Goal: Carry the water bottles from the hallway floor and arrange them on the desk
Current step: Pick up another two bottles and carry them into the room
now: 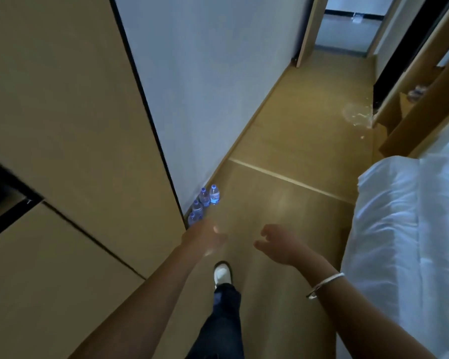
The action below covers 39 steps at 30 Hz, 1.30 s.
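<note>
The step in hand is the approach: the person walks along the wooden floor beside the bed, and nothing is carried. Four water bottles stand upright, caps up, in a cluster against the white wall. The left hand and right hand are both empty, fingers apparently loose, though blurred. Next they must reach down and grasp the bottles.

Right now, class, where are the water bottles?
In the head view, the water bottles stand on the floor at the foot of the white wall, beyond the left hand.
</note>
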{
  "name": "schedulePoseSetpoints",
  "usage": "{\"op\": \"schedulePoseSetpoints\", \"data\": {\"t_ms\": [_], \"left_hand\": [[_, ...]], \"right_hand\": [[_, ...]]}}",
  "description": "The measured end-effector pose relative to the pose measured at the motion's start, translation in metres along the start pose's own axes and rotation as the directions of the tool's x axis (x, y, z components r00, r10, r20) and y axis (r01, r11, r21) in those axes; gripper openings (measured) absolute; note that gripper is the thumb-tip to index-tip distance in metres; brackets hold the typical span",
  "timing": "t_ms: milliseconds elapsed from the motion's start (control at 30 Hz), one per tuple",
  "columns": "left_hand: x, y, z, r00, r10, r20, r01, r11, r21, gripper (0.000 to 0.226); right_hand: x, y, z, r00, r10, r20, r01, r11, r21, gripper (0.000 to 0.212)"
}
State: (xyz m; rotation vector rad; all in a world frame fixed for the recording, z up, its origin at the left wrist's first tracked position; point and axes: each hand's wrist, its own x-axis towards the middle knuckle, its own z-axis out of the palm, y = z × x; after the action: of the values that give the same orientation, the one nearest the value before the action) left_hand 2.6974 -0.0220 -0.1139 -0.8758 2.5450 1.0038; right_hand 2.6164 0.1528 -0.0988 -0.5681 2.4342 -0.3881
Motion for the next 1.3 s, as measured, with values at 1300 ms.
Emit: {"op": "schedulePoseSetpoints", "data": {"t_ms": [1300], "left_hand": [[0.482,0.023,-0.044,0.810,-0.583,0.055,0.575,0.773,-0.267,0.036]], "right_hand": [[0.553,-0.050,-0.130,0.872,-0.117,0.475,0.239,0.949,-0.207,0.045]]}}
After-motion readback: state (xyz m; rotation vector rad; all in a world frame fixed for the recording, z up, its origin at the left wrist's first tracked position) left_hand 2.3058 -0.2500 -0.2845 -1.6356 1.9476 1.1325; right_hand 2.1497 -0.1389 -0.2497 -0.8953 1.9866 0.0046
